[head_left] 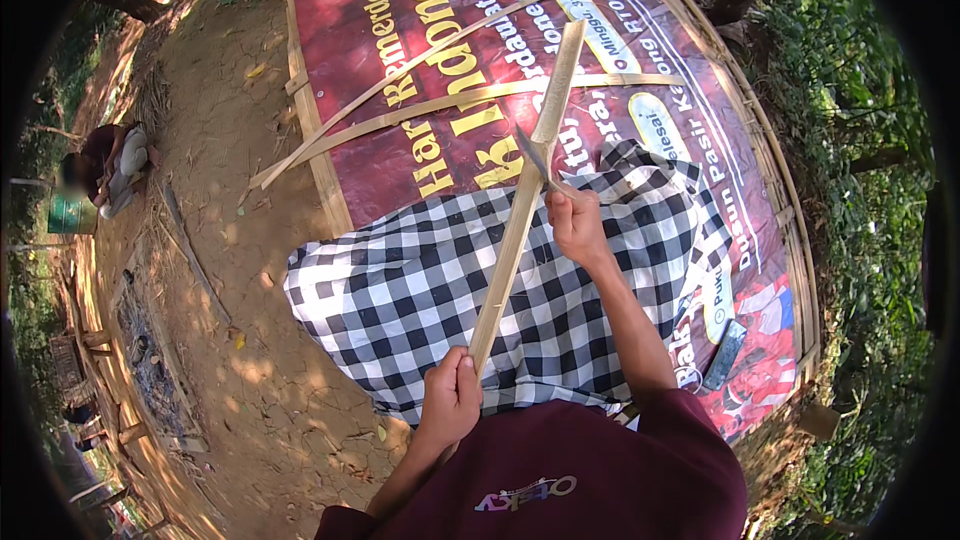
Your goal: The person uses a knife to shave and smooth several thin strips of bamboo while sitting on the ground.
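Note:
My left hand [450, 395] is closed round the near end of a long split bamboo strip [512, 240], which slants up and away to the right. In my right hand [575, 223] is a knife [533, 154], its fingers wrapped round the handle. The blade lies against the strip past its middle, pointing up and left. Beneath both hands a black-and-white checked cloth [420, 285] covers my lap and legs. Under and beyond the cloth is a red printed banner [350, 30]; thin bamboo strips [445, 102] lie across it.
Bamboo edging [318, 165] runs along the banner's sides. A dark, flat rectangular object [726, 353] rests on the banner at my right. Cracked bare earth [240, 270] spreads to the left, with a stick [190, 245] and ashes [150, 360]. Another person [120, 165] crouches by a green container [72, 212].

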Available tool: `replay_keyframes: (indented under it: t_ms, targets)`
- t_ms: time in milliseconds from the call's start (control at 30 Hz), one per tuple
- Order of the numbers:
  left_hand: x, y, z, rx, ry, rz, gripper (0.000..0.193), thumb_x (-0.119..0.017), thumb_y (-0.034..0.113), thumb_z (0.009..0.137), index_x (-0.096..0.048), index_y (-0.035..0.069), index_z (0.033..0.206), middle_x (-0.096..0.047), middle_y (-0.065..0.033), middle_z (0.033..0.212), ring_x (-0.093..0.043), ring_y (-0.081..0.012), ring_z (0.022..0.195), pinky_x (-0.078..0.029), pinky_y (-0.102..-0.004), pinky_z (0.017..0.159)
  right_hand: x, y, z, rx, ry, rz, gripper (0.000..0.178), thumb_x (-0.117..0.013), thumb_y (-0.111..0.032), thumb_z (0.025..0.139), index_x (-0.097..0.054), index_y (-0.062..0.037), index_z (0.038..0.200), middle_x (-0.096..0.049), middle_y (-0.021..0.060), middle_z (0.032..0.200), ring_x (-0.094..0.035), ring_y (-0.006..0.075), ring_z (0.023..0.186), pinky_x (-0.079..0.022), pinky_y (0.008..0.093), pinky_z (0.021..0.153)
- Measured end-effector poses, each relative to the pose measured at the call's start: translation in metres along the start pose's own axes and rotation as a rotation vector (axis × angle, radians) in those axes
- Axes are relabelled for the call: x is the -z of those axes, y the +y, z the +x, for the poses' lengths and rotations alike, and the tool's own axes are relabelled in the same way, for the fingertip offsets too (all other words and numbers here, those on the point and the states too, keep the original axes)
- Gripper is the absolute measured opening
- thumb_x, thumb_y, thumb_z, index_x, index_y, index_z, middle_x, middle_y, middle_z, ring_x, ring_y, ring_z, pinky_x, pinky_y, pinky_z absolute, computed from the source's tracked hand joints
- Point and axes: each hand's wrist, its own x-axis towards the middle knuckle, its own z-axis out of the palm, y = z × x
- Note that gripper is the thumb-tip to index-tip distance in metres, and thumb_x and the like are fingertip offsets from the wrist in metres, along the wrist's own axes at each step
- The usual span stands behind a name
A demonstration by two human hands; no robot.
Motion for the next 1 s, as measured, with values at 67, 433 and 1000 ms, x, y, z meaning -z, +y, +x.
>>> replay_keyframes:
  t_ms: [67,433,1000]
  targets:
    - [-0.002,-0.005,-0.003,-0.007,-0.042,-0.059,0.026,-0.035,0.015,0.101,-0.048,0.002,0.084,-0.043,0.0005,0.052,-0.041,-0.0049,0.044,-0.033,-0.0227,0.043,-0.01,-0.01,-0.003,-0.102,-0.036,0.301,0.05,-0.038,-0.043,0.101,-0.041,-0.0053,0.068,-0.037,0.001,0.049,-0.039,0.0091,0.041,-0.031,0.0272,0.038]
    - [0.013,-0.014,0.003,0.126,-0.037,-0.157,0.023,-0.037,0.013,0.1,-0.05,0.001,0.085,-0.046,-0.0008,0.052,-0.044,-0.0058,0.045,-0.035,-0.0239,0.043,0.001,-0.032,-0.006,-0.13,-0.206,0.048,0.042,-0.052,-0.035,0.097,-0.047,-0.0042,0.069,-0.042,0.0049,0.048,-0.045,0.0166,0.04,-0.035,0.0327,0.042]
    - [0.002,-0.011,-0.002,-0.112,0.061,0.109,0.026,-0.035,0.013,0.1,-0.046,0.001,0.08,-0.045,-0.001,0.05,-0.044,-0.0063,0.043,-0.035,-0.0246,0.041,0.008,-0.01,0.013,0.165,0.099,-0.5,0.041,-0.055,-0.036,0.093,-0.049,-0.0044,0.067,-0.047,0.0119,0.05,-0.048,0.0257,0.042,-0.036,0.0373,0.041]
